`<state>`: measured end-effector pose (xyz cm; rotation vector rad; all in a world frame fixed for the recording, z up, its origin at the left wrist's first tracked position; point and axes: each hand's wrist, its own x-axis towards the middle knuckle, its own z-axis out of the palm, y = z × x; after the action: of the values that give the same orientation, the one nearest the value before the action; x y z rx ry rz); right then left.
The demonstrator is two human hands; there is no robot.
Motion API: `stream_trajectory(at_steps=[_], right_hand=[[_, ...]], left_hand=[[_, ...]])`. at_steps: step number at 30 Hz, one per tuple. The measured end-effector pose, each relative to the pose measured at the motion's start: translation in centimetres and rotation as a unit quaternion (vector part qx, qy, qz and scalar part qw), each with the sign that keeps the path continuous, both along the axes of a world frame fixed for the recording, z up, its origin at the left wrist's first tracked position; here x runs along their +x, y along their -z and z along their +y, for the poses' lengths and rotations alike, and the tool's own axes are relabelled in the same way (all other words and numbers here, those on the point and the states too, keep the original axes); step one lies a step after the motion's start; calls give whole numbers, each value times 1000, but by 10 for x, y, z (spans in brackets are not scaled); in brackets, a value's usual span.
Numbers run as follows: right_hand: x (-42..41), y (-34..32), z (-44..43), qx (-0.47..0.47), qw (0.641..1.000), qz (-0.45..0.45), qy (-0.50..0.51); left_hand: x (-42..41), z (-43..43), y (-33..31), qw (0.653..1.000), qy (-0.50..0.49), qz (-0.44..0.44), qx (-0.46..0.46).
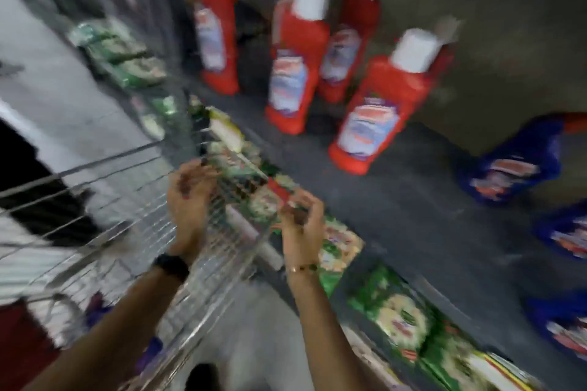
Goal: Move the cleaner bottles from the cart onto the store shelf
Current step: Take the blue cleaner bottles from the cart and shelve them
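Blurred view; both hands empty, left hand (190, 190) and right hand (300, 216) half-curled between cart (133, 232) and shelf (397, 200); red bottles (295, 73) already shelved; next, likely reach into cart.

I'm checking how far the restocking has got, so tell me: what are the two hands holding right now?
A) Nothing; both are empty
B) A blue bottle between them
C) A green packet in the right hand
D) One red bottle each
A: the left hand and right hand hover empty with curled fingers over the wire cart, while the red bottles stand on the shelf.
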<state>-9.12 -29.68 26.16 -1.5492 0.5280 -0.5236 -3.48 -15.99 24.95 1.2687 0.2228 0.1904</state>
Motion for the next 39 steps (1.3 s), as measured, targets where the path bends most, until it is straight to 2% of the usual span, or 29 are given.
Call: stream_trajectory(at_steps=[2, 4, 6, 8, 10, 12, 17, 18, 21, 23, 25, 29, 33, 36, 39], right_hand=[[36, 27, 63, 26, 984, 66, -161], [62, 67, 124, 52, 942, 159, -291], [75, 117, 172, 61, 895, 255, -361], [77, 169, 205, 48, 840, 355, -407], [69, 219, 225, -11, 786, 433, -441], [55, 259, 236, -55, 755, 477, -446], [5, 321, 253, -95, 660, 562, -489], [-4, 329, 255, -102, 656, 562, -493], [-16, 341, 257, -93, 673, 554, -481], [-15, 345, 255, -130, 657, 546, -504], [-12, 345, 250, -127, 649, 545, -515], [0, 338, 234, -70, 655, 548, -515], [23, 312, 219, -19, 647, 550, -528], [39, 280, 210, 4, 665, 527, -529], [51, 241, 202, 34, 690, 485, -536]], left_hand=[[2, 82, 43, 994, -74, 73, 36], [-8, 150, 91, 979, -124, 146, 76], [-25, 199, 140, 958, -139, 227, 105], [-42, 231, 187, 933, -158, 308, 99], [-50, 247, 229, 910, -147, 374, 106], [-51, 253, 263, 898, -96, 412, 118], [-55, 265, 313, 845, 41, 463, 263], [-55, 268, 318, 836, 55, 470, 277], [-52, 273, 325, 814, 94, 486, 303], [-52, 277, 329, 804, 120, 474, 338], [-53, 279, 328, 801, 140, 456, 362], [-52, 274, 319, 842, 132, 408, 328], [-47, 265, 295, 897, 80, 372, 223], [-35, 262, 264, 925, 58, 330, 181], [-20, 257, 226, 942, 49, 278, 180]])
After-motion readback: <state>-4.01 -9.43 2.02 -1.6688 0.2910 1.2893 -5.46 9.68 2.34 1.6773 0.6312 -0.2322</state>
